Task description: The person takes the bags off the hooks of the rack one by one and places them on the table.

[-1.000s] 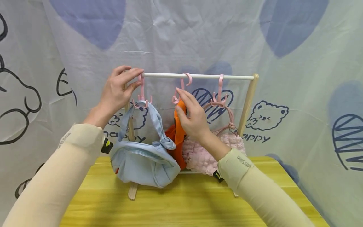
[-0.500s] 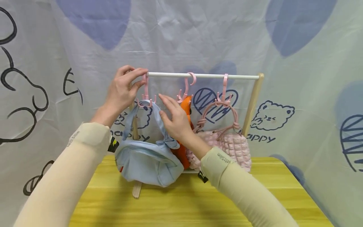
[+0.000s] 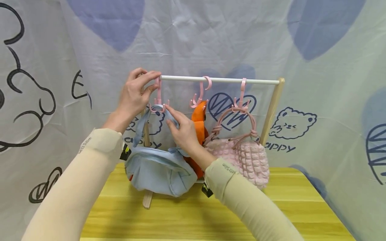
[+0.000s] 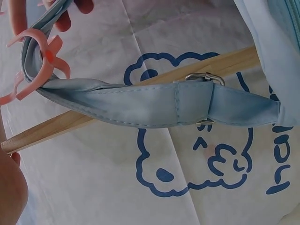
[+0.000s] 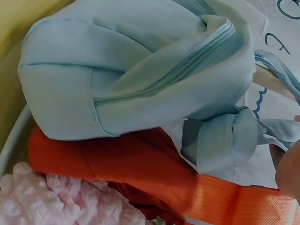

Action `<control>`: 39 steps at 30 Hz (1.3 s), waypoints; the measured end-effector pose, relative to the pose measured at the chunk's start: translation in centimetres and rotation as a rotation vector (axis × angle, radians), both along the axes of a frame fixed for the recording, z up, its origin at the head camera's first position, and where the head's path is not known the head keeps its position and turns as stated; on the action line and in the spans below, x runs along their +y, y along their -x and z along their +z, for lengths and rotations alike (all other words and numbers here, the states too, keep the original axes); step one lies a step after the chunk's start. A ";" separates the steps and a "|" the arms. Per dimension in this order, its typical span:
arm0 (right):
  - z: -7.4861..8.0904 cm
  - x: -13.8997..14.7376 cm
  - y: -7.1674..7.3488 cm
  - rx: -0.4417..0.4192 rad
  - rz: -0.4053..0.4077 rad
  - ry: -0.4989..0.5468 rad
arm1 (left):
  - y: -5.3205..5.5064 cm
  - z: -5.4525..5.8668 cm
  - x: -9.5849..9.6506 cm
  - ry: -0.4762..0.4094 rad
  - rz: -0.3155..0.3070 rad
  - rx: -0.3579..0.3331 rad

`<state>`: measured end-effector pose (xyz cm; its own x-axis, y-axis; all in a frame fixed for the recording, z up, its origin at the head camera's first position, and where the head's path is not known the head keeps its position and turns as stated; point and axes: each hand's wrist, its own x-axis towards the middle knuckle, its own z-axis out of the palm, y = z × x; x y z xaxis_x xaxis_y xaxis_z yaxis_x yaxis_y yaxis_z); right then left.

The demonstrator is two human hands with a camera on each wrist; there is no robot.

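My left hand (image 3: 134,93) pinches the top of a pink swivel hook (image 3: 159,92) at the left end of the white rail (image 3: 185,78). A light blue bag (image 3: 159,172) hangs from that hook by its strap (image 4: 145,103), which loops over the prongs in the left wrist view. My right hand (image 3: 185,132) holds the right side of this strap between thumb and fingers, just below the hook. At the right edge of the right wrist view, part of the hand (image 5: 289,171) shows beside the strap. Behind the right hand hangs an orange bag (image 3: 199,129), partly hidden.
A pink puffy bag (image 3: 253,164) hangs from the right pink hook (image 3: 242,92). The middle hook (image 3: 201,90) carries the orange bag and leans. A wooden post (image 3: 271,113) bears the rail's right end. The rack stands on a yellow wood-grain table (image 3: 217,214) before a printed cloth.
My right hand has moved left from the middle hook and orange bag to the blue bag's strap. My left hand stays at the left hook. The view has shifted slightly.
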<state>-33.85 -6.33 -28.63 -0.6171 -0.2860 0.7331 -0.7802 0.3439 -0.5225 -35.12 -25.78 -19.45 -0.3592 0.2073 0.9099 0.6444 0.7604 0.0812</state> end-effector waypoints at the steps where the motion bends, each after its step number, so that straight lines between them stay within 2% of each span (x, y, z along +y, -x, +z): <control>1: -0.1 -0.1 0.0 -0.025 -0.003 0.010 | 0.0 0.0 0.0 0.002 -0.001 0.001; 5: -0.5 -0.4 0.0 -0.082 -0.021 0.045 | 0.1 0.0 0.1 0.000 0.002 0.004; 9: -0.6 -0.8 0.1 -0.084 -0.036 0.074 | 0.0 0.0 0.2 -0.004 0.003 0.008; 18: -0.3 -1.2 0.3 -0.109 0.007 0.207 | -0.2 0.2 0.2 -0.016 0.007 -0.001; 27: 0.2 -1.1 0.1 -0.092 -0.003 0.229 | -0.2 0.2 0.2 -0.013 0.020 -0.033; 39: 1.2 -1.0 0.2 -0.095 0.005 0.260 | -0.2 0.1 0.2 -0.006 0.018 -0.019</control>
